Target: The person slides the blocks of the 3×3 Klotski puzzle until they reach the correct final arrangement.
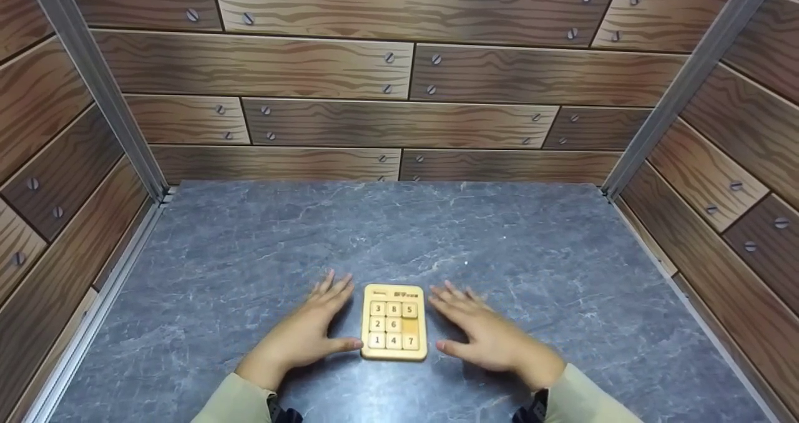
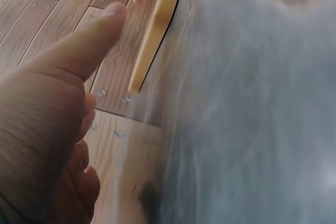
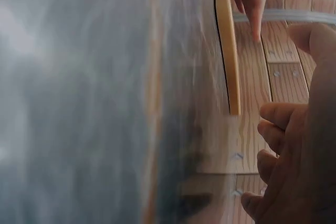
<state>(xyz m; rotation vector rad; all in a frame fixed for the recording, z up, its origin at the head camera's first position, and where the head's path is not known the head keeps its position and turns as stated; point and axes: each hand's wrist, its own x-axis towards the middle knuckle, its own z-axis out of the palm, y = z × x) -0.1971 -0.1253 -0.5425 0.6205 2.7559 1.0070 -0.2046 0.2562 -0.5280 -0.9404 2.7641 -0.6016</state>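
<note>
Although the number puzzle (image 1: 394,323) is set flat on the table (image 1: 499,242) between the left hand (image 1: 306,332) and the right hand (image 1: 485,334), it is gripped by neither; fingers are extended, thumbs held apart. Whether the frame (image 1: 366,323) is touched by the left thumb (image 1: 345,345) cannot be told. If the 6 tile (image 1: 393,324) is pushed while the frame is unbraced, the whole puzzle may be skidded along the table.

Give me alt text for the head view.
A pale yellow rectangular puzzle with numbered square tiles and one gap lies between a person's bare left hand and bare right hand on a marbled blue-grey tabletop. Brown wood-patterned walls rise behind and beside it.
</note>
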